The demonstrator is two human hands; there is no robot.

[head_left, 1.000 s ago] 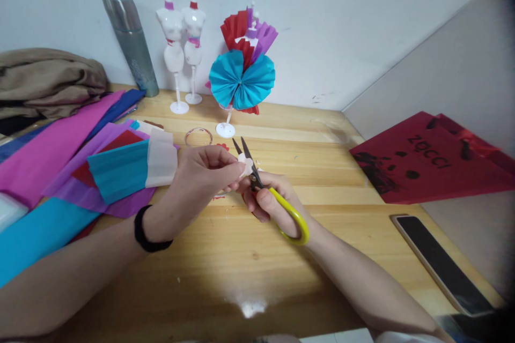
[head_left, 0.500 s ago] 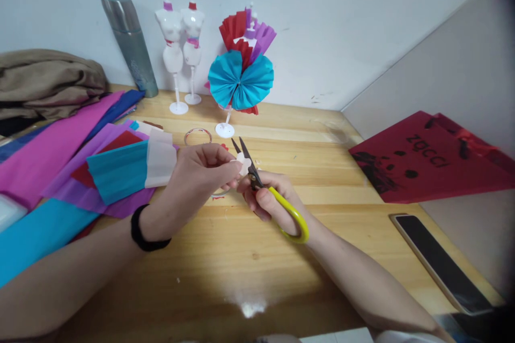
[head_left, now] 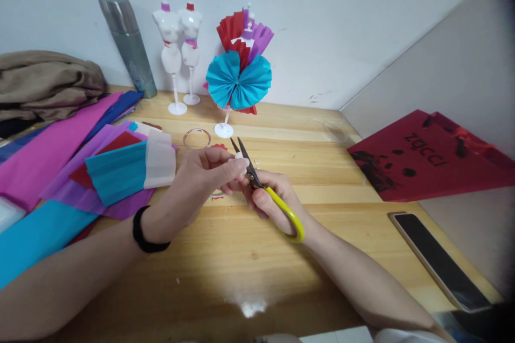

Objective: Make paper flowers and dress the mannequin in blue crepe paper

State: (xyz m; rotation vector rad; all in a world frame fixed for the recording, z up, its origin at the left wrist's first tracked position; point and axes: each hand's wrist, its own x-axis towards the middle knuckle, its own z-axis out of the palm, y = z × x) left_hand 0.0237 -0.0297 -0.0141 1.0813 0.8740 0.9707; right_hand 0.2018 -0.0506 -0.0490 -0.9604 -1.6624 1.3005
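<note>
Between the thumb and fingers of my left hand [head_left: 209, 171] is a small white paper piece [head_left: 241, 162] with a rounded, scalloped outline, partly covered by the fingertips. My right hand [head_left: 276, 201] grips scissors [head_left: 287, 214] with yellow handles and dark blades. The blades point up and away, a little apart at the tips, right beside the white piece. Whether they touch it I cannot tell. Behind the left fingers lies a red scalloped paper piece [head_left: 219, 147], and a roll of tape [head_left: 197, 138] rests on the table close by.
Folded coloured papers [head_left: 116, 171] lie on the left, near a brown cloth [head_left: 48, 83] and a flask [head_left: 129, 45]. Two bare white mannequins [head_left: 171, 53] and one dressed in pleated paper [head_left: 239, 80] stand at the wall. On the right are a red bag [head_left: 426, 155] and a phone [head_left: 440, 260].
My left fingers have shifted slightly over the white paper, so less of it shows. More of the red piece behind is visible. The scissors have barely moved.
</note>
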